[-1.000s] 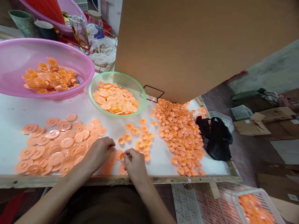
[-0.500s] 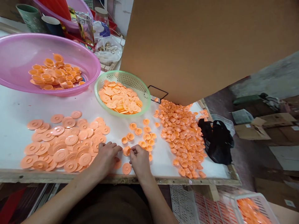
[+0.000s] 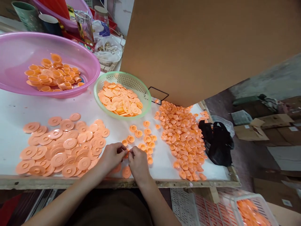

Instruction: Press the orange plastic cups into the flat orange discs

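Note:
My left hand (image 3: 113, 155) and my right hand (image 3: 138, 161) meet near the table's front edge, thumbs and fingers pinched together. Between the fingertips shows a bit of a small orange plastic piece (image 3: 127, 153), mostly hidden, its exact shape unclear. Just below lies a flat orange disc (image 3: 126, 172) with a raised ring, and another disc is partly covered by my left hand. Small orange cups (image 3: 147, 138) are scattered beyond my right hand. Left of my left hand spreads a loose pile of orange discs (image 3: 70, 143).
A large heap of orange cups (image 3: 183, 138) lies to the right, beside a black bag (image 3: 217, 146). Behind stand a green basket (image 3: 147, 108) of discs, a pink basin (image 3: 91, 67) of orange parts and a tall cardboard box (image 3: 188, 47). A white crate (image 3: 265, 201) sits below the table's right side.
My hands have come together, the left moving right until the fingertips meet. The small orange piece is now between them. The view has shifted slightly.

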`<move>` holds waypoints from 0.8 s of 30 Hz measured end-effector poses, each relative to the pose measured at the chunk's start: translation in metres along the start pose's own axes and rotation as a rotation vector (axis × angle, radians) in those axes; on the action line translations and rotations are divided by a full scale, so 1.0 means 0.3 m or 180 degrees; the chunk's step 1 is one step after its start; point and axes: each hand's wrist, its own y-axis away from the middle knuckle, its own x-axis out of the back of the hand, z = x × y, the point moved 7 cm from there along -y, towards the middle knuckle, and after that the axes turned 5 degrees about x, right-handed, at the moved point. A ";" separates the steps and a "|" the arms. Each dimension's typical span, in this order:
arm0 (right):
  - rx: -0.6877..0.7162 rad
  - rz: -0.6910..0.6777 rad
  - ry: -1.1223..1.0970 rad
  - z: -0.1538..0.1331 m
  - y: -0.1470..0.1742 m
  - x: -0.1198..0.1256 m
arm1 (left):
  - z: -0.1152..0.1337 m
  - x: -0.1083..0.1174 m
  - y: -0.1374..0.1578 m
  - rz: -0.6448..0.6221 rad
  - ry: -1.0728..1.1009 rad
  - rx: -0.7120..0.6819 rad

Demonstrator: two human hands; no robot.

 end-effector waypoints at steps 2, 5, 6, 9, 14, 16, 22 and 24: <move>0.0024 -0.0035 -0.0004 0.000 0.000 0.001 | 0.000 -0.009 -0.010 0.0139 -0.0018 0.0072; 0.0093 -0.0060 0.0033 -0.006 0.002 0.001 | 0.001 -0.028 -0.017 0.0316 -0.0220 0.0080; 0.0106 -0.0053 0.0055 -0.008 0.002 0.001 | -0.003 -0.035 -0.017 0.0312 -0.0215 0.0098; 0.0082 -0.0041 0.0018 -0.005 -0.001 -0.005 | -0.010 -0.047 -0.011 0.0252 -0.0233 0.0096; -0.0151 0.0065 -0.0401 0.016 0.008 -0.022 | 0.006 -0.045 -0.012 0.0332 -0.0750 -0.0099; -0.0222 0.0167 -0.0443 0.013 0.021 -0.022 | 0.013 -0.041 -0.014 0.0291 -0.0812 -0.0134; -0.0034 0.0391 -0.0712 0.056 0.039 0.055 | -0.002 0.013 0.016 0.0238 -0.0573 -0.0143; -0.0188 0.0820 -0.0568 0.156 0.023 0.162 | -0.039 0.015 0.018 0.0176 -0.0276 0.0109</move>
